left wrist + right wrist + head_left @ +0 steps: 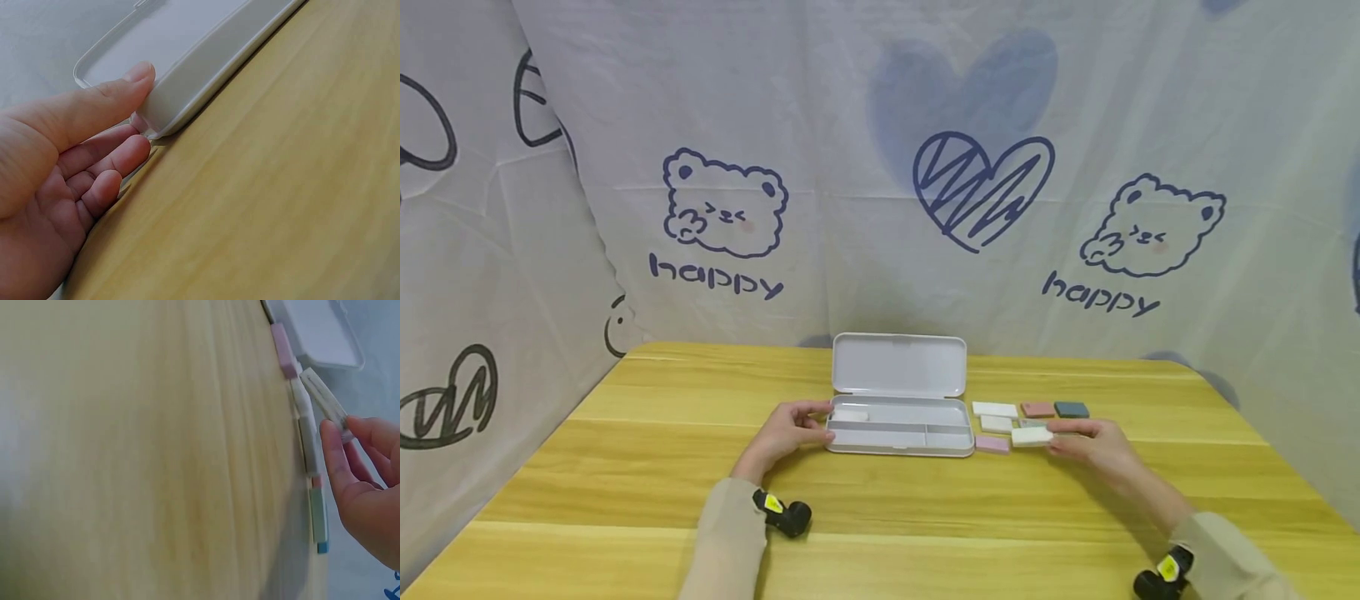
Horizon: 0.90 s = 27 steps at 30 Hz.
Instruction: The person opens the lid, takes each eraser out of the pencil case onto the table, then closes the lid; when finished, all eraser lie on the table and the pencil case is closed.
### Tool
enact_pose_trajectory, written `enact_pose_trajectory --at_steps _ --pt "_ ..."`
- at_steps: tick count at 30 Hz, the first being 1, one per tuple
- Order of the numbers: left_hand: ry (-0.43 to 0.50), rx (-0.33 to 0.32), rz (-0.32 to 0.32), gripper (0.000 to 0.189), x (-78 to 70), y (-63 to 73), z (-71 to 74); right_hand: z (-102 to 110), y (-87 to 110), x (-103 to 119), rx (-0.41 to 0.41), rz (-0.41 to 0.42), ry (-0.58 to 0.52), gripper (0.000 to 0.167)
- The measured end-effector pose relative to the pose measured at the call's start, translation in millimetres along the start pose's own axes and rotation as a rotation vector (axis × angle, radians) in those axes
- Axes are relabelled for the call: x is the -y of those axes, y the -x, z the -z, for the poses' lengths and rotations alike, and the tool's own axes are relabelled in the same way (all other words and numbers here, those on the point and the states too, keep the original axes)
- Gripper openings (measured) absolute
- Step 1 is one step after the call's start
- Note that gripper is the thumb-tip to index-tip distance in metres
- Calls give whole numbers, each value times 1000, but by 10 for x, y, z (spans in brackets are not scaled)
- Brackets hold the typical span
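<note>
An open pale pencil case point(898, 452) lies on the table with its lid point(898, 364) raised at the back. My left hand point(786, 435) holds its left end, the thumb point(119, 94) against the near corner. Inside, a white eraser point(850, 416) sits at the left of the rear compartment. My right hand point(1093, 446) pinches another white eraser point(324, 397) by one end, tilted, between thumb and fingers. Close by lie a lilac eraser point(992, 444), two white erasers, a reddish eraser point(1037, 409) and a dark green one point(1071, 409). One more is partly hidden behind the held eraser.
The wooden table point(925, 525) extends toward me and to both sides. A patterned cloth point(850, 167) hangs behind its far edge. Dividers split the case into a long rear compartment and two front ones.
</note>
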<state>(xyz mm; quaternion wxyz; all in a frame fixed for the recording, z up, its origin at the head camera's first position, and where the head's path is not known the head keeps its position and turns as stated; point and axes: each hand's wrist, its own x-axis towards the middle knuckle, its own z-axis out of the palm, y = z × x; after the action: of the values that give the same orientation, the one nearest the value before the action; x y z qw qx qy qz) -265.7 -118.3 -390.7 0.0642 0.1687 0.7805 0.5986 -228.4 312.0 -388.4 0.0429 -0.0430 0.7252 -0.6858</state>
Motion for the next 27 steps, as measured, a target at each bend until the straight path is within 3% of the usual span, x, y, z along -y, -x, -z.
enact_pose_trajectory --at_steps 6,16,27 --pt "4 -2 -2 44 -9 11 3 68 -35 -47 15 -33 0 20" --pt "-4 -6 1 44 -1 5 4 91 -74 -104 5 6 345 32" --pt "-11 -8 3 44 -10 3 -1 48 -67 -110 -25 33 517 29"
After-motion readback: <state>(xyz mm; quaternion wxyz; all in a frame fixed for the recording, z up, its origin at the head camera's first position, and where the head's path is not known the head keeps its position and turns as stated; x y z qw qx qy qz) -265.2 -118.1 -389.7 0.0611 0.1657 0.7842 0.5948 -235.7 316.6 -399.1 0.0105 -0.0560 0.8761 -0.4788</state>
